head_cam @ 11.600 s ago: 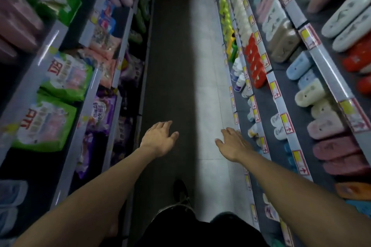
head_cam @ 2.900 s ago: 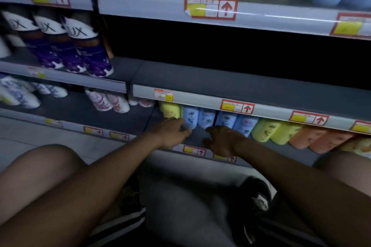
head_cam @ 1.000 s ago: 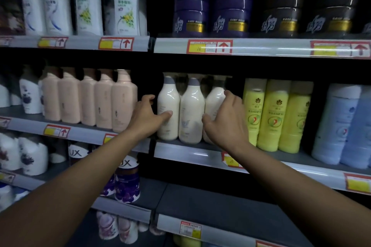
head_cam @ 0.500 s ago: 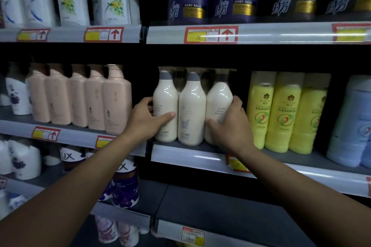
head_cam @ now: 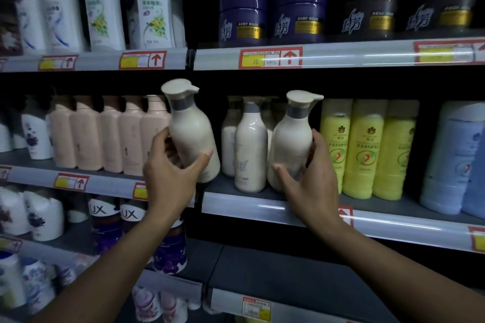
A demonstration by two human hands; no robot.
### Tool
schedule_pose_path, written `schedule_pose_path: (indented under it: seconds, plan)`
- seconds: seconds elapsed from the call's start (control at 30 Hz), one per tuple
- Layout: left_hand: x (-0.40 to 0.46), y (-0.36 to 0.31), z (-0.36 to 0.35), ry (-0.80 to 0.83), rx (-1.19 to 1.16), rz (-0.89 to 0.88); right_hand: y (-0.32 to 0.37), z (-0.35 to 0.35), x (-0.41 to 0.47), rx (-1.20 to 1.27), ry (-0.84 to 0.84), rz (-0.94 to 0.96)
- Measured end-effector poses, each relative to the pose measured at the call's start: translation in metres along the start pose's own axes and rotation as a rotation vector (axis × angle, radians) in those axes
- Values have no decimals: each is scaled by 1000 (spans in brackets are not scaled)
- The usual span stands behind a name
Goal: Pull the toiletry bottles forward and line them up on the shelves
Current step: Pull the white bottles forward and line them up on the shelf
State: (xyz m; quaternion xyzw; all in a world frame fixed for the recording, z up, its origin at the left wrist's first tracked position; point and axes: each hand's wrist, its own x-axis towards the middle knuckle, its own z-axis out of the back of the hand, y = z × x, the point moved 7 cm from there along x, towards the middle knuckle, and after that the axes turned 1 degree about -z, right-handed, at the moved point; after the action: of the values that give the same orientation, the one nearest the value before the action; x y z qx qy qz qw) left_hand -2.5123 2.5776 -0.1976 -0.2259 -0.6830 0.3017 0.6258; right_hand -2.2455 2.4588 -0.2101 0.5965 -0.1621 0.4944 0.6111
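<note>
My left hand (head_cam: pixel 170 173) grips a cream pump bottle (head_cam: pixel 193 128), lifted off the middle shelf (head_cam: pixel 262 207) and tilted left in front of the shelf's edge. My right hand (head_cam: pixel 312 183) grips a second cream pump bottle (head_cam: pixel 292 139), pulled forward to the shelf front and leaning slightly. Between them a third cream bottle (head_cam: pixel 250 149) stands upright on the shelf. More cream bottles sit behind it in shadow.
Pink bottles (head_cam: pixel 110 134) stand left of the cream ones, yellow bottles (head_cam: pixel 367 149) right, pale blue bottles (head_cam: pixel 456 160) far right. White bottles (head_cam: pixel 105 5) and dark jars (head_cam: pixel 273 0) fill the upper shelf. Purple LUX bottles (head_cam: pixel 131 220) stand below.
Both hands have drawn the outer two cream bottles out of the row towards me. The left bottle has come up off the shelf and tilted; the middle one stayed put.
</note>
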Motion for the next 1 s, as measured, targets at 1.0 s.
schedule_pose_path:
  seconds: [1.0]
  plan:
    - [-235, 91, 7, 345, 394, 362, -63, 4, -219, -8, 501, -174]
